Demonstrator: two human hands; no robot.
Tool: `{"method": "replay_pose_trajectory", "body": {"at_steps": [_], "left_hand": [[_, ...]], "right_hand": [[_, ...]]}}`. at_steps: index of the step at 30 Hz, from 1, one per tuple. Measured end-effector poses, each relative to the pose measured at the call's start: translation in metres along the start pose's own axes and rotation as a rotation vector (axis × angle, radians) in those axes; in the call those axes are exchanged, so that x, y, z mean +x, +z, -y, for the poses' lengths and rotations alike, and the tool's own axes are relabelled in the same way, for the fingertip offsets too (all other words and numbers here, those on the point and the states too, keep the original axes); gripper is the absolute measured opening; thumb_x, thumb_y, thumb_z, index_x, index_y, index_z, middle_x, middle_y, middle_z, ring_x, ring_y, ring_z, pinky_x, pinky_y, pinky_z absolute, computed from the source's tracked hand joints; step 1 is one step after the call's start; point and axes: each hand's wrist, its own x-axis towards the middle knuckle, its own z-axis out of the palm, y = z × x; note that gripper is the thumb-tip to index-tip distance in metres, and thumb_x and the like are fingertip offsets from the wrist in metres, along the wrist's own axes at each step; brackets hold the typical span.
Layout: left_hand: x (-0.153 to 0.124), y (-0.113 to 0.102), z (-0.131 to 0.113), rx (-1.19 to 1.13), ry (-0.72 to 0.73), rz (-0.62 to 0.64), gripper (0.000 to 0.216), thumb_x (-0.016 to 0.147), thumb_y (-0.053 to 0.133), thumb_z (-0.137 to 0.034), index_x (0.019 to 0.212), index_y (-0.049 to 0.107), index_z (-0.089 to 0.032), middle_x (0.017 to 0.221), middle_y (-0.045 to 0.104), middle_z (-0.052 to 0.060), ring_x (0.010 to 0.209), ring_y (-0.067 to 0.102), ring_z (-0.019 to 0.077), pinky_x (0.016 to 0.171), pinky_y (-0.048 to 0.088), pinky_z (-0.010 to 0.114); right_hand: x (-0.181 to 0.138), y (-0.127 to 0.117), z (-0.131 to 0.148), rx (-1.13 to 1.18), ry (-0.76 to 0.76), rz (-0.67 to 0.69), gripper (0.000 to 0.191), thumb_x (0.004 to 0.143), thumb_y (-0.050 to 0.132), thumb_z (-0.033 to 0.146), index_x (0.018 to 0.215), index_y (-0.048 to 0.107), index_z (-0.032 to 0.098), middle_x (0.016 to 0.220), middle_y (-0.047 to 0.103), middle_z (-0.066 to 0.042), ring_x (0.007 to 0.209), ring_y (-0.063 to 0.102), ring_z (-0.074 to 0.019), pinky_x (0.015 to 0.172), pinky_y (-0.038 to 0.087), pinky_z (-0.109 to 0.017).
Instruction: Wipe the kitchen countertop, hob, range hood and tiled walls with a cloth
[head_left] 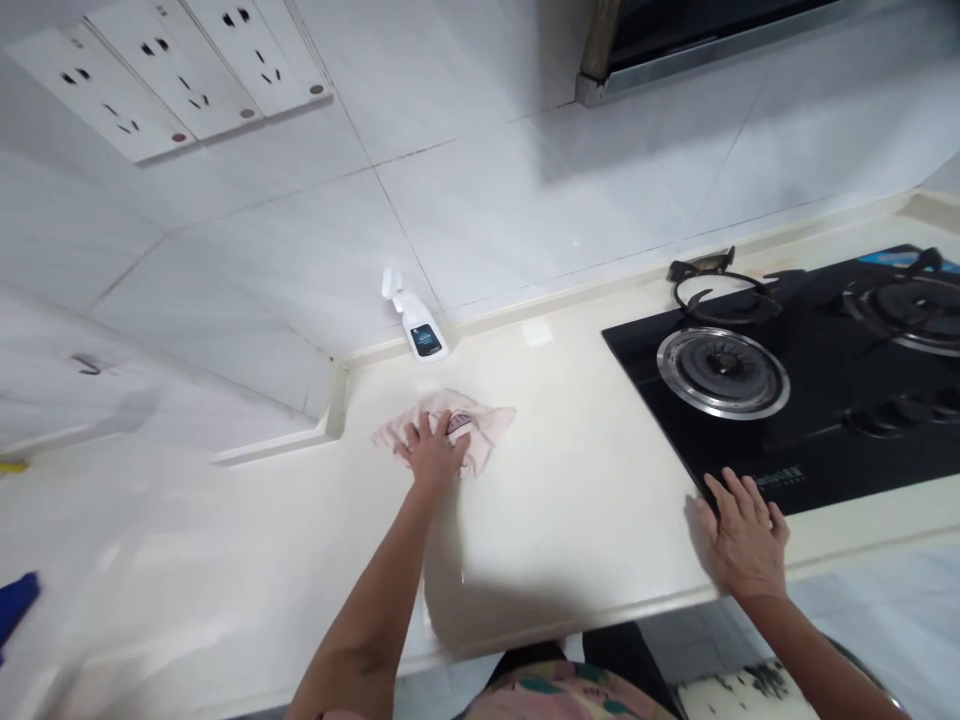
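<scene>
My left hand (436, 452) presses down on a pale pink cloth (491, 425) spread on the cream countertop (555, 480). Its fingers are curled over the crumpled fabric, which has a dark printed patch. Just behind the cloth, a white spray bottle (417, 318) with a dark label stands by the wall. Over on the right, my right hand (744, 535) lies with fingers extended across the front left corner of the black glass gas stove (802, 440). Nothing is held in it.
A pan support (724, 285) sits off its burner (724, 372), at the stove's back edge. A range hood (705, 50) overhangs the back. Wall sockets (172, 70) are at upper left, above a protruding ledge (277, 445). Something blue (15, 610) lies at far left.
</scene>
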Motion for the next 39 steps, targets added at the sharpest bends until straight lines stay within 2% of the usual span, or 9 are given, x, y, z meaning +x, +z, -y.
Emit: {"method": "replay_pose_trajectory", "body": {"at_steps": [3,6,10,15,19,26,32,36,39], "left_hand": [[-0.017,0.005,-0.021,0.007,0.038,0.012,0.064,0.096,0.053,-0.061,0.156,0.048,-0.039,0.171,0.029,0.010,0.155,0.022,0.0491,0.118,0.020,0.078],[-0.060,0.023,-0.070,-0.030,0.310,0.086,0.066,0.090,0.064,-0.061,0.153,0.052,-0.042,0.171,0.030,0.007,0.156,0.019,0.0488,0.119,0.018,0.077],[-0.150,0.053,-0.130,-0.172,0.696,0.186,0.072,0.084,0.070,-0.063,0.152,0.051,-0.045,0.174,0.025,0.005,0.158,0.012,0.0496,0.120,0.012,0.078],[-0.228,0.068,-0.143,-0.275,1.026,0.212,0.068,0.088,0.065,-0.058,0.153,0.050,-0.044,0.174,0.025,0.005,0.159,0.016,0.0460,0.123,0.011,0.074],[-0.231,0.066,-0.101,-0.248,0.946,0.214,0.069,0.084,0.068,-0.060,0.150,0.054,-0.045,0.171,0.033,0.004,0.158,0.022,0.0446,0.124,0.012,0.070],[-0.238,0.046,0.015,-0.045,0.587,0.136,0.077,0.079,0.070,-0.075,0.149,0.055,-0.046,0.171,0.034,0.003,0.157,0.024,0.0470,0.124,0.016,0.067],[-0.252,0.023,0.116,0.219,0.276,0.086,0.070,0.088,0.069,-0.060,0.153,0.053,-0.040,0.172,0.032,0.007,0.158,0.024,0.0443,0.124,0.023,0.063],[-0.252,0.011,0.171,0.291,0.267,0.137,0.068,0.089,0.066,-0.057,0.154,0.051,-0.041,0.170,0.036,0.004,0.159,0.026,0.0404,0.124,0.028,0.058],[-0.255,0.007,0.184,0.322,0.278,0.182,0.070,0.088,0.066,-0.053,0.155,0.050,-0.040,0.168,0.039,0.005,0.158,0.026,0.0413,0.122,0.031,0.059]], "right_hand": [[0.001,-0.002,0.000,-0.010,-0.009,0.005,0.058,0.107,0.027,0.050,0.141,0.059,0.015,0.156,0.050,-0.014,0.149,0.039,-0.0342,0.122,0.024,-0.056],[0.002,-0.003,0.001,-0.027,-0.008,0.017,0.058,0.108,0.026,0.049,0.141,0.059,0.015,0.156,0.050,-0.014,0.149,0.039,-0.0335,0.122,0.024,-0.056],[0.004,-0.006,0.002,-0.057,-0.002,0.042,0.056,0.109,0.025,0.046,0.141,0.060,0.015,0.157,0.049,-0.013,0.149,0.038,-0.0315,0.122,0.024,-0.054],[0.004,-0.007,-0.001,-0.051,-0.008,0.061,0.055,0.109,0.026,0.042,0.142,0.060,0.015,0.158,0.049,-0.013,0.151,0.036,-0.0303,0.123,0.023,-0.053],[0.002,-0.004,-0.004,-0.034,-0.001,0.052,0.054,0.108,0.030,0.043,0.143,0.059,0.014,0.158,0.048,-0.014,0.151,0.036,-0.0318,0.123,0.022,-0.055],[0.002,-0.003,-0.004,-0.018,0.007,0.042,0.058,0.106,0.028,0.046,0.143,0.059,0.013,0.158,0.048,-0.015,0.151,0.035,-0.0329,0.123,0.023,-0.057],[0.003,-0.001,-0.005,0.027,0.013,0.061,0.057,0.105,0.032,0.042,0.145,0.057,0.011,0.160,0.044,-0.017,0.152,0.032,-0.0353,0.123,0.022,-0.061],[0.004,-0.001,-0.004,0.043,0.024,0.073,0.056,0.105,0.033,0.042,0.145,0.056,0.011,0.161,0.043,-0.017,0.152,0.030,-0.0356,0.122,0.022,-0.063],[0.005,-0.001,-0.004,0.031,0.022,0.088,0.055,0.104,0.034,0.040,0.146,0.056,0.012,0.161,0.043,-0.018,0.153,0.029,-0.0356,0.122,0.022,-0.063]]}}
